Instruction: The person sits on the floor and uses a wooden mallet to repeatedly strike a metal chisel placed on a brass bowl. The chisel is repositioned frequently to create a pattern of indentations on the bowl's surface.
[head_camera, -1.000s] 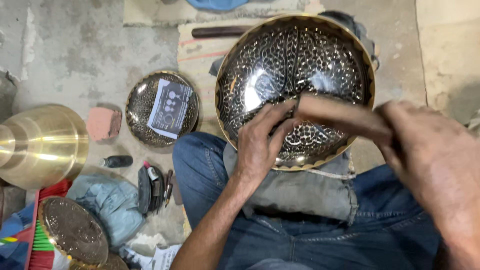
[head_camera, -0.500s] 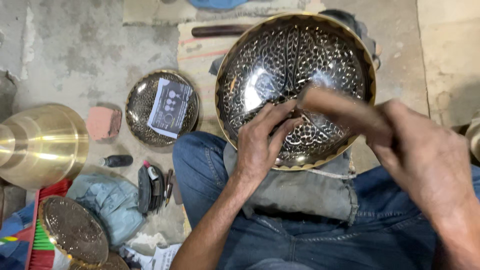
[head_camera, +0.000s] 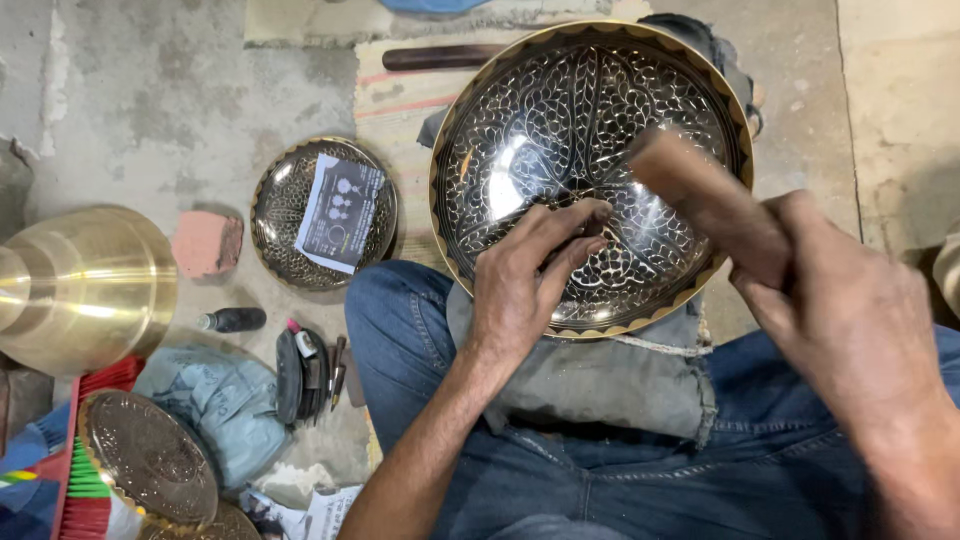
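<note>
Pinching a small tool against the bowl (head_camera: 590, 150), the left hand (head_camera: 525, 275) keeps its fingers (head_camera: 570, 225) bunched on the engraved inner wall; the tool itself is too hidden to identify. The right hand (head_camera: 850, 320) is clenched around a wooden mallet (head_camera: 705, 195) raised over the bowl, which rests tilted on a cloth (head_camera: 600, 375) across the lap. Stiff, probably heavy and slick, it seems best gripped by the rim. Left of the bowl lie a smaller dish (head_camera: 325, 212), a brass vessel (head_camera: 80, 290) and a brick (head_camera: 205, 243), none obstructing.

Bare forearms, no sleeves — blue denim jeans (head_camera: 640, 480), seemingly worn, seamed — both legs.
</note>
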